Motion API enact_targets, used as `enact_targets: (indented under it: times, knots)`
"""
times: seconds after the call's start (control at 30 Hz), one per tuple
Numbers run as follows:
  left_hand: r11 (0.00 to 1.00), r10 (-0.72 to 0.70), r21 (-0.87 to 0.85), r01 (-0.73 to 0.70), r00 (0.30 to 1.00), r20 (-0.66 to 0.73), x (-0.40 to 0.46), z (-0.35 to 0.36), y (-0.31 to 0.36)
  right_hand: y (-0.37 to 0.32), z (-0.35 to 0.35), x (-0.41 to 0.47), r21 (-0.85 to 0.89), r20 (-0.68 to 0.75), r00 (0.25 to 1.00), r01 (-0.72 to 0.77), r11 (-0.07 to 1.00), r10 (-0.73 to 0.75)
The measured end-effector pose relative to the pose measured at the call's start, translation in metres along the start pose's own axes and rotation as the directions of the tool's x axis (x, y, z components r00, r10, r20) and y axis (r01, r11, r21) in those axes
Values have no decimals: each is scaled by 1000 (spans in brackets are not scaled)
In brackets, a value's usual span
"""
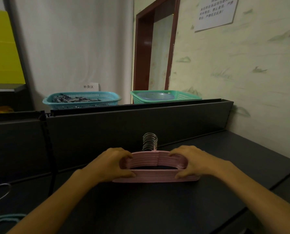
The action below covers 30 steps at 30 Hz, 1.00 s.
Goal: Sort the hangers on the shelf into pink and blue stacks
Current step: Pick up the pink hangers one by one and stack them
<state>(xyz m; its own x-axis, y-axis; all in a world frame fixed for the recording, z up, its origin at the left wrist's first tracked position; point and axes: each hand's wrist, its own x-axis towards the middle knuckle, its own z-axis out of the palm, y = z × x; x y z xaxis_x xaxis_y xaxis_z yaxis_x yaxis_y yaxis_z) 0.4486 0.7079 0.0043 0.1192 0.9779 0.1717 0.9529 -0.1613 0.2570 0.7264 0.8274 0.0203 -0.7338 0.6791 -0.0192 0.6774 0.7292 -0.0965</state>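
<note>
Two hands grip one stack of pink hangers (157, 163) at the centre of the dark shelf (225, 149). The left hand (110, 163) holds the stack's 9 o'clock end: its fingers (124, 154) curl over the upper arch and the thumb presses the lower bar. The right hand (193, 160) holds the 3 o'clock end the same way, fingers curled over the top, thumb on the lower bar. Both sets of fingers are clamped on the stack. The hangers lie flat, one upon another, edges aligned, with the lowest resting on the shelf. Their metal hooks (150, 141) bunch together and rise at 12 o'clock from the stack, close to the dark back panel (124, 125).

At 8 o'clock from the stack, at the frame's edge, part of a blue hanger (4, 218) lies on the shelf, with a wire hook (0, 191) above it. Beyond the back panel, at 11 o'clock, stands a blue basket (81, 99) holding dark clips; at 1 o'clock stands a green basket (166, 97) containing a pale dish. A printed notice (215, 12) hangs on the wall at 1 o'clock, further up.
</note>
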Motion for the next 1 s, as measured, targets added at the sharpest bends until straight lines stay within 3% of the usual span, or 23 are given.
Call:
enact_targets:
  times: [0.5, 1.0]
  knots:
    - [995, -55, 92, 37, 976, 211, 21, -9, 10, 9, -3, -2, -8, 42, 994, -98, 995, 99]
    - [991, -90, 117, 66, 973, 214, 25, -7, 9, 2, -8, -3, -26, 7, 992, -127, 992, 127]
